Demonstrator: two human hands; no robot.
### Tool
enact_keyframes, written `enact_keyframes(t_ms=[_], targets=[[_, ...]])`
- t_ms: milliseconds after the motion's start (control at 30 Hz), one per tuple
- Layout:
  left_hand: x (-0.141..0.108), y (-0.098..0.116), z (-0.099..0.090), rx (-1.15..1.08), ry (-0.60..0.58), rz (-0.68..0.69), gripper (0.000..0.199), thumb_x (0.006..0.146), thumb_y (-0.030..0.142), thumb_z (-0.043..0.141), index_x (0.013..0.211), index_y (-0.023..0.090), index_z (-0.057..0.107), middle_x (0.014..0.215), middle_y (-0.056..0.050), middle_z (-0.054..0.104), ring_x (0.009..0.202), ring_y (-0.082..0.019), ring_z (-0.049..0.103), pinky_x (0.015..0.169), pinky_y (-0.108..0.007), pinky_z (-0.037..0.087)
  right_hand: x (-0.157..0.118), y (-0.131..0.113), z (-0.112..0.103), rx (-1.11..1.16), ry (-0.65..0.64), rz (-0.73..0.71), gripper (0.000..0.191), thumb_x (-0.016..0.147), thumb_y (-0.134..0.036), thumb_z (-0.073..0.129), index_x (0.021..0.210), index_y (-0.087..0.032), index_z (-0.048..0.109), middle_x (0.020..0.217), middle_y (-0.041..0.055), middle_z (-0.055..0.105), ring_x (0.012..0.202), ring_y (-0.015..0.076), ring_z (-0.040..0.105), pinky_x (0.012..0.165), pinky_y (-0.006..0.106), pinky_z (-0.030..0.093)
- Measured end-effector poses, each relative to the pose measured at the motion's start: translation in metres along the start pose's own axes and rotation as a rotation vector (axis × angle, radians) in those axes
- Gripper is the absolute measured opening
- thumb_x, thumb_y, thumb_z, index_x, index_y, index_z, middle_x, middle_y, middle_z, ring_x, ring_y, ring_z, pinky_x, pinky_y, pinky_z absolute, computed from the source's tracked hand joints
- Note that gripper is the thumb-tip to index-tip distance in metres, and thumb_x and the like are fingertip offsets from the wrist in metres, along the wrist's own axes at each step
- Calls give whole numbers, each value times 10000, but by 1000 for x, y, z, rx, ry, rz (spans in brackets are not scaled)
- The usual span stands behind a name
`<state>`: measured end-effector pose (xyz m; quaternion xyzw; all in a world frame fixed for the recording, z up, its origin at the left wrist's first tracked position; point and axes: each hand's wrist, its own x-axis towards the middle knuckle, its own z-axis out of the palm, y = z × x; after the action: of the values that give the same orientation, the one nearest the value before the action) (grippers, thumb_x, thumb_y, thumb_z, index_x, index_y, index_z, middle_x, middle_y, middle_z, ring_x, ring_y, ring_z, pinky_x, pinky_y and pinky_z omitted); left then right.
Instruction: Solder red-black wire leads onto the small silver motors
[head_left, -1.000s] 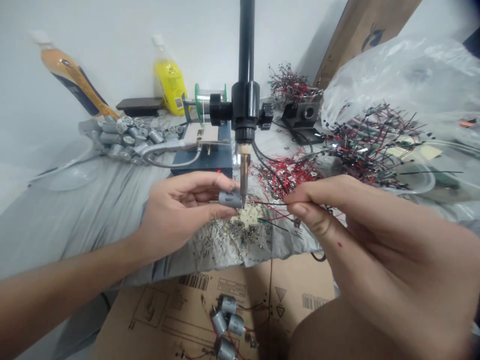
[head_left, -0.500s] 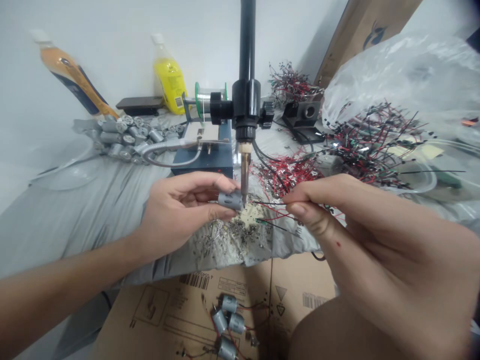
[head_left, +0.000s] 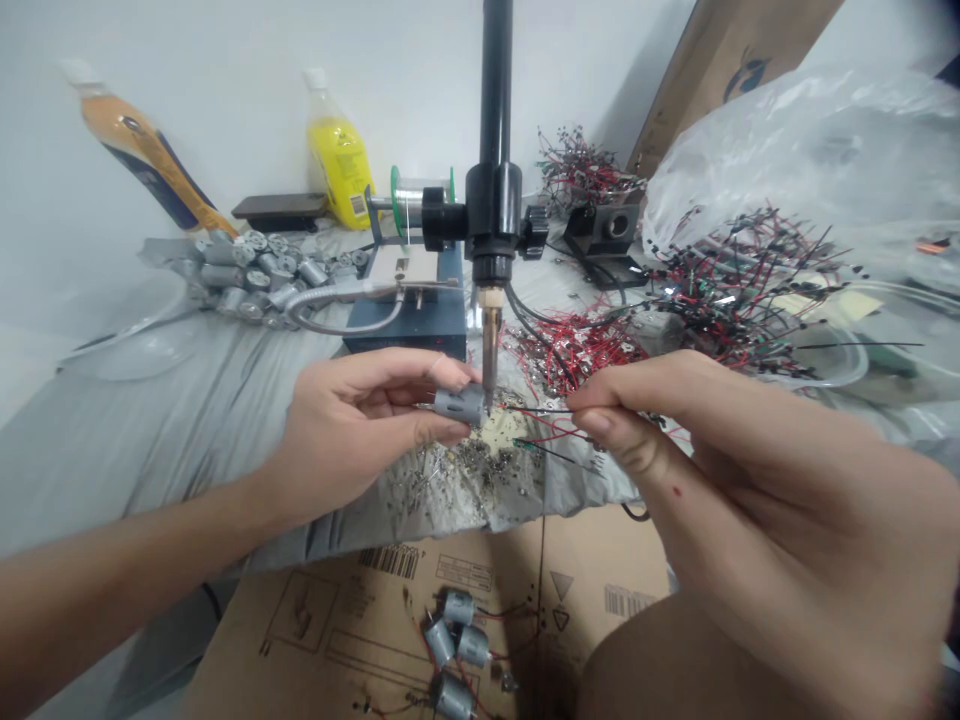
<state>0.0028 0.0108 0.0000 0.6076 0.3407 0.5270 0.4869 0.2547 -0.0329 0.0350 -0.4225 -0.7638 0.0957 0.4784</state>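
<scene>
Between its thumb and fingers, my left hand (head_left: 364, 430) grips a small silver motor (head_left: 459, 405) lying sideways. The right end of the motor is beside the tip of a soldering iron (head_left: 490, 345), which hangs point down from a black stand (head_left: 495, 90). To the right of the tip, my right hand (head_left: 720, 470) pinches a thin black wire (head_left: 540, 408) that points left toward the motor. Whether the wire touches the motor or tip cannot be made out.
Behind stand a blue solder feeder (head_left: 405, 325) with a solder spool (head_left: 424, 195), piled motors (head_left: 255, 275) and two bottles. Red wires (head_left: 577, 345) and wired parts (head_left: 742, 280) lie right. Several wired motors (head_left: 454, 640) rest on cardboard (head_left: 360, 620) below.
The motor in my left hand has shifted very slightly down and left. My right hand is almost where it was, with the wire still pinched.
</scene>
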Motion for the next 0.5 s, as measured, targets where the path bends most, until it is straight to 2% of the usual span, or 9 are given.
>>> enact_keyframes(t_ms=[133, 333, 500], targets=[[-1, 1, -1, 20, 7, 4, 456, 743, -60, 946, 968, 335, 911, 1063, 58, 879, 986, -205, 879, 910, -207, 752, -1, -1, -1, -3, 2, 0, 141, 1064, -138, 757, 1054, -277, 730, 960, -103, 786, 816, 60, 663, 804, 162, 567], [-2, 4, -1, -3, -1, -10, 456, 740, -68, 925, 949, 337, 913, 1042, 73, 881, 957, -166, 877, 907, -157, 729, -3, -2, -4, -8, 4, -13, 144, 1051, -129, 764, 1041, -268, 730, 963, -98, 784, 815, 57, 656, 795, 159, 556], [-3, 5, -2, 3, -8, -14, 438, 745, -56, 931, 951, 330, 909, 1048, 72, 884, 969, -171, 878, 904, -161, 731, -1, -4, -4, 0, -7, -8, 160, 1057, -121, 751, 1058, -278, 722, 962, -105, 784, 828, 56, 661, 786, 172, 544]])
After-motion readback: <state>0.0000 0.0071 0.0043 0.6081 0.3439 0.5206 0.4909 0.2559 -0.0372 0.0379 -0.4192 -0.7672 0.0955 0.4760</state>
